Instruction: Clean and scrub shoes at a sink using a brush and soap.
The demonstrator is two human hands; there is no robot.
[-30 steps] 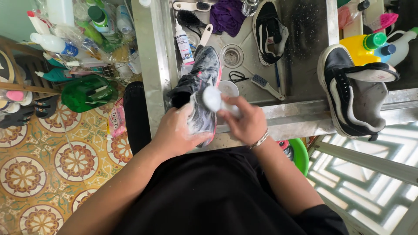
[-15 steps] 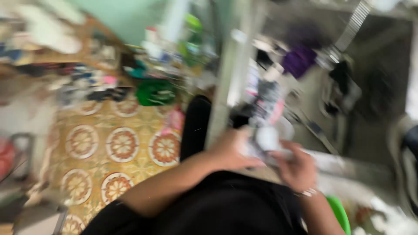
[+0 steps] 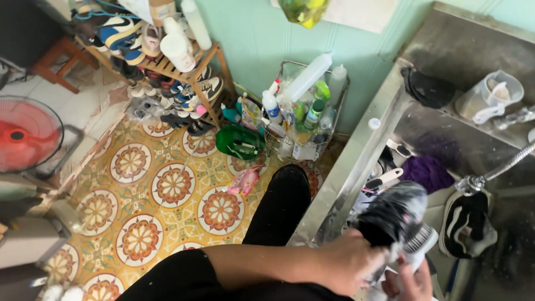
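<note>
- Yellow-and-brown patterned floor tiles (image 3: pixel 167 189) fill the left of the view, with a red fan (image 3: pixel 25 134) at the far edge.
- Next in size, the stainless-steel sink (image 3: pixel 356 161) runs along the right. A black-and-white sneaker (image 3: pixel 468 223) and a purple cloth (image 3: pixel 428 171) lie in it, well apart from the hands.
- Against the green wall stand a wooden shoe shelf (image 3: pixel 184 72) and a wire basket (image 3: pixel 306 106) crowded with plastic bottles.
- The black shoe (image 3: pixel 393 214), grey with suds, is held up over the sink's near edge, toe pointing away.
- The left hand (image 3: pixel 351 265) is wrapped closed around the shoe's heel end, knuckles up.
- The right hand (image 3: pixel 409 281) is half cut off by the bottom edge. Its fingers look curled around the handle of the white scrubbing brush (image 3: pixel 421 242).
- The brush's bristles sit just beside the shoe's side, touching or nearly so.
- Judging by the lather, scrubbing is under way. A further stroke calls for a firm hold on the slippery shoe and the bristles pressed flat against it.
</note>
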